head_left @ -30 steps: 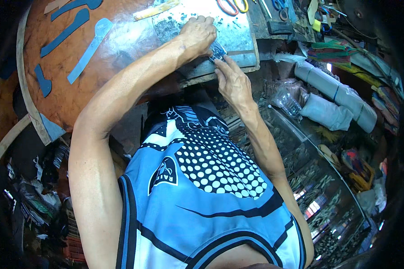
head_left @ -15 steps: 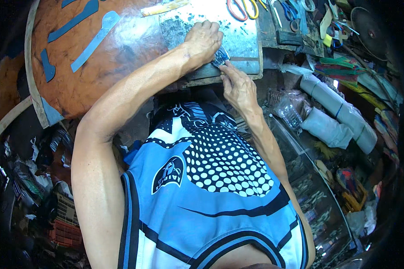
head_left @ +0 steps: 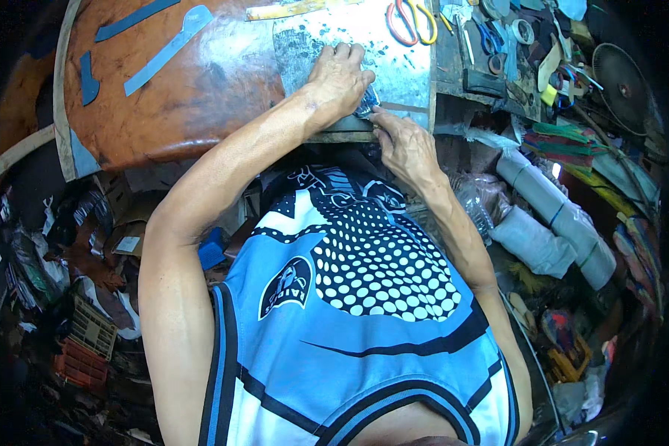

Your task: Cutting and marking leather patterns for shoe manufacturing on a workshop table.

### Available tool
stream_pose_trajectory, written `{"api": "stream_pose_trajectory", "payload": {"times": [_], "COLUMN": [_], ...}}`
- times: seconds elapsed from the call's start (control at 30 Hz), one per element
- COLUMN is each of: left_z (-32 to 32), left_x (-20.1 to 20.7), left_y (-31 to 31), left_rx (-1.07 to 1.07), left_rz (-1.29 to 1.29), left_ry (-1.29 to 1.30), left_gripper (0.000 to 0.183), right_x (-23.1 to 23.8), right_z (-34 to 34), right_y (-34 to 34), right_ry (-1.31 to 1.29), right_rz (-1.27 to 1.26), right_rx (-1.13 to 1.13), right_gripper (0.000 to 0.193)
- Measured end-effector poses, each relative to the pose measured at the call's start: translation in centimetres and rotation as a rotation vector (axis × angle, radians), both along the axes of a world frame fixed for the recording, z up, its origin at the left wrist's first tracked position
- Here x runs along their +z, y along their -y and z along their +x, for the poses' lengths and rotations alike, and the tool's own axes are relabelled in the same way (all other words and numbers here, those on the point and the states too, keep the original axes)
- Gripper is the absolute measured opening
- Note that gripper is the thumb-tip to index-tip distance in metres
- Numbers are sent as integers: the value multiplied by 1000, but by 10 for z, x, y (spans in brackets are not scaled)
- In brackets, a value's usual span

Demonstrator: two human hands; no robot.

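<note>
Black shield-shaped badge (head_left: 285, 288) with white letters seen on blue sleeveless shirt (head_left: 424, 375). Small dark shiny piece (head_left: 368, 101) seen on grey board (head_left: 405, 74), touched by curled left hand (head_left: 340, 83) and bent right hand (head_left: 410, 149); grip cannot be told.

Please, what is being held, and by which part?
A small dark piece, seemingly pinched at its near right edge by the right hand; the left hand hides part.
</note>
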State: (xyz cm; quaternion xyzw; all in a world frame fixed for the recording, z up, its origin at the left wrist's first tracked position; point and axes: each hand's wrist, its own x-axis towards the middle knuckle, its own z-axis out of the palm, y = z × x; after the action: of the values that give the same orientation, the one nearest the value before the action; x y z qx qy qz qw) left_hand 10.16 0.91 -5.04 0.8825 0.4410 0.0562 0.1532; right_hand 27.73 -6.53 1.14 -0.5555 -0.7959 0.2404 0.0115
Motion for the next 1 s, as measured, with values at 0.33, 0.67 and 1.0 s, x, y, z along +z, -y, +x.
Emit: {"api": "stream_pose_trajectory", "payload": {"times": [0.33, 0.67, 1.0], "left_z": [3, -3, -10], "left_x": [13, 17, 7], "left_y": [15, 25, 33], "left_rx": [115, 181, 219], "left_rz": [2, -49, -19], "left_ry": [-94, -65, -14], "left_gripper": [53, 57, 53], "right_x": [3, 2, 4], "right_z": [11, 11, 7], "right_y": [-12, -18, -25], "right_ry": [-13, -28, 15], "right_rz": [10, 17, -16], "right_rx": [195, 315, 380], "right_gripper": [30, 30, 33]}}
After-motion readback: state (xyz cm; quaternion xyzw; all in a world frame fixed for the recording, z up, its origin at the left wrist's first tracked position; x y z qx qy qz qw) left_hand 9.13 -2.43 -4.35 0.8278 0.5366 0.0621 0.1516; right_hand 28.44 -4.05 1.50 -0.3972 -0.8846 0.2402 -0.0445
